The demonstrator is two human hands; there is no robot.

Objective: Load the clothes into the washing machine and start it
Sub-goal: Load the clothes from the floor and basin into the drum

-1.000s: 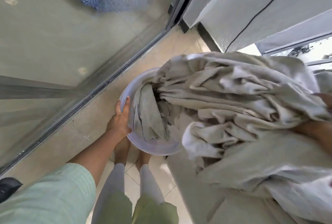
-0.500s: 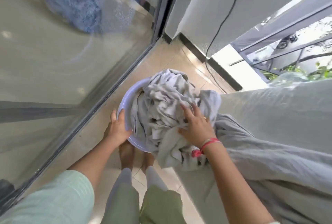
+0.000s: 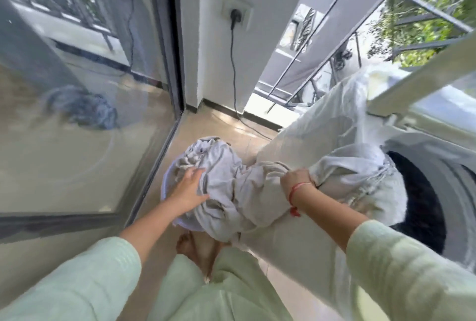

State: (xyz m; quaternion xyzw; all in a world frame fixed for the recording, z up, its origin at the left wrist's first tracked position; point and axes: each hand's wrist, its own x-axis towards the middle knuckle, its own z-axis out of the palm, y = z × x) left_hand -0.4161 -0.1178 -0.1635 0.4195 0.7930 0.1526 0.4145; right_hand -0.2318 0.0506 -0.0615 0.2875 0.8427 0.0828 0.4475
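Observation:
A pale lilac basin (image 3: pixel 166 186) sits on the floor, piled with grey-beige clothes (image 3: pixel 219 166). My left hand (image 3: pixel 189 188) lies flat on the pile with fingers spread, at the basin's near-left side. My right hand (image 3: pixel 296 179) is closed on a long stretch of the grey cloth (image 3: pixel 350 173), which runs from the basin up to the dark round opening of the washing machine (image 3: pixel 422 207) at right. A clear plastic cover (image 3: pixel 342 114) drapes over the machine's top and side.
A glass sliding door (image 3: pixel 77 114) fills the left side, its frame close to the basin. A black cable (image 3: pixel 233 68) drops from a wall socket (image 3: pixel 235 12) to the floor behind the basin. A balcony railing (image 3: pixel 322 45) stands beyond. My feet (image 3: pixel 195 246) are just below the basin.
My left hand left the basin's rim and now rests on the pile. My right hand has gripped the cloth and pulled it rightwards to the machine. The view tilted up.

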